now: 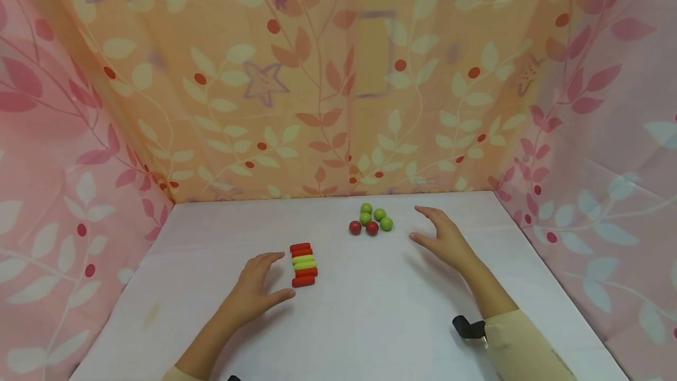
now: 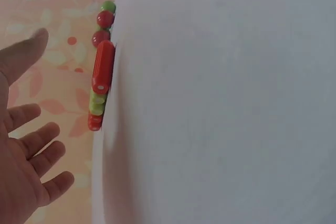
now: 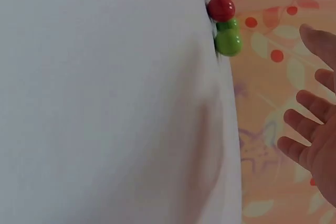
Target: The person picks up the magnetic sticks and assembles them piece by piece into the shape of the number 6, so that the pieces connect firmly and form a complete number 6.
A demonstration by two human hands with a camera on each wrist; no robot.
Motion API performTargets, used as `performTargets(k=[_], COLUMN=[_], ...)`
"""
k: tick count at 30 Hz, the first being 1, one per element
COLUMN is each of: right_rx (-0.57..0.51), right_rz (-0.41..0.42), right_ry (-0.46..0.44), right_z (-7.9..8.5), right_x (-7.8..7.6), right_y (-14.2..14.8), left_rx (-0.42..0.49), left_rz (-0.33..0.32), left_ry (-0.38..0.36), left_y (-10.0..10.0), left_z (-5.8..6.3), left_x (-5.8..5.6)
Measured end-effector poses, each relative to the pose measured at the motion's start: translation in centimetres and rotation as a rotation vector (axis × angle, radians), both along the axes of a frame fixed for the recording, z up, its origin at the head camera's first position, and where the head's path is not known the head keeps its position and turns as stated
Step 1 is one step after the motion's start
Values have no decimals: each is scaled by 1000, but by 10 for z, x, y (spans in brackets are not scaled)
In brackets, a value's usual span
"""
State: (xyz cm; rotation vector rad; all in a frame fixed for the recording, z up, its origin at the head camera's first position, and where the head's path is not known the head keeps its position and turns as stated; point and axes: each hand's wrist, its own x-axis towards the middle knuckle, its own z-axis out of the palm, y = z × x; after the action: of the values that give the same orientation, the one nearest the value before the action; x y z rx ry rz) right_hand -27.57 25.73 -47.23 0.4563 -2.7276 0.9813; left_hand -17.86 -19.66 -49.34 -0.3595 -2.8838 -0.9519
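Observation:
In the head view my left hand hovers with thumb and fingers spread, just left of a short column of red sticks and yellow-green sticks. The sticks lie side by side on the white table. My right hand, also spread and holding nothing, is right of a cluster of small balls: green balls at the back and right, two red balls in front. The left wrist view shows the left fingers apart from the sticks; in the right wrist view the right fingers are likewise apart from the balls.
A white cloth-covered table spans the space. An orange leaf-patterned curtain rises behind it, with pink curtains at both sides. A black wrist-worn device sits by the right sleeve.

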Motion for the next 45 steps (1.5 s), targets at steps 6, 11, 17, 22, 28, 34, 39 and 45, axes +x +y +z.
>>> performTargets(k=[6, 11, 17, 22, 28, 34, 39, 45], right_rx=[-101, -195, -251, -274, -314, -295, -286, -281], right_rz=[7, 22, 31, 17, 10, -30, -49, -68], right_ry=[-91, -146, -195, -234, -291, -310, -309, -289], right_z=[-5, -6, -13, -21, -28, -35, -42, -46], right_x=[-18, -31, -47, -54, -57, -60, -64, -66], right_y=[-14, -24, -34, -41, -47, -49, -50, -52], left_rx=[89, 125, 175, 210, 240, 247, 225, 193], left_rz=[41, 43, 37, 46, 62, 68, 76, 72], left_ry=[-88, -122, -120, -102, -114, -116, -99, -83], left_y=[4, 8, 10, 10, 12, 15, 17, 19], left_z=[-6, -12, -18, -28, -35, -41, -43, -42], left_x=[0, -1, -2, -5, -6, -6, -7, -9])
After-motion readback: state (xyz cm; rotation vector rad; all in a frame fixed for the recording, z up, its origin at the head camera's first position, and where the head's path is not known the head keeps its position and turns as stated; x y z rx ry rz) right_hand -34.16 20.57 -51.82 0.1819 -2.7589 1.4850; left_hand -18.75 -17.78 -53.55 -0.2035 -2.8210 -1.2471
